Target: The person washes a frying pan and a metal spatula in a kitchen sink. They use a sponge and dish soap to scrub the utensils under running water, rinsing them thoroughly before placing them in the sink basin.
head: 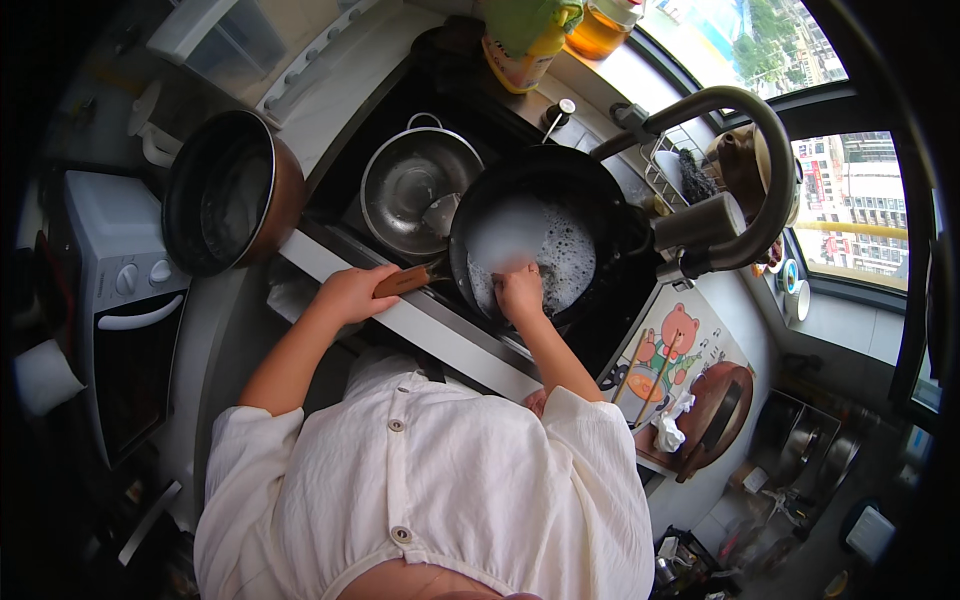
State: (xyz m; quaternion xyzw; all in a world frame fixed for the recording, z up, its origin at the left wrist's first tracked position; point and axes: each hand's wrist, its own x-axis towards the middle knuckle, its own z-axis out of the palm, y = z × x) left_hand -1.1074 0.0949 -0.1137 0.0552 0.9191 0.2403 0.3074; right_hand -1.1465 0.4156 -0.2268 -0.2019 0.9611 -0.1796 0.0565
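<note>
My left hand (pixel 352 295) grips the brown wooden handle (pixel 401 282) of a dark wok (pixel 615 202), which sits over the black sink. Inside the wok lies foamy, soapy water (pixel 570 259). At the foam my right hand (pixel 519 291) is closed, fingers curled downward near the wok's near wall; what it may hold is hidden by the fingers and a blurred patch. A metal pan (pixel 401 180) with a shiny inside and a small loop handle stands in the sink, left of the wok, with a pale utensil end in it.
A curved faucet (pixel 772 150) arches at the right. A brown pot (pixel 285 195) stands on the left counter, near a toaster oven (pixel 124 225). A bear-print mat (pixel 686 330) bears chopsticks, crumpled tissue (pixel 670 431) and a round brown lid (pixel 739 390). Bottles (pixel 517 64) stand behind the sink.
</note>
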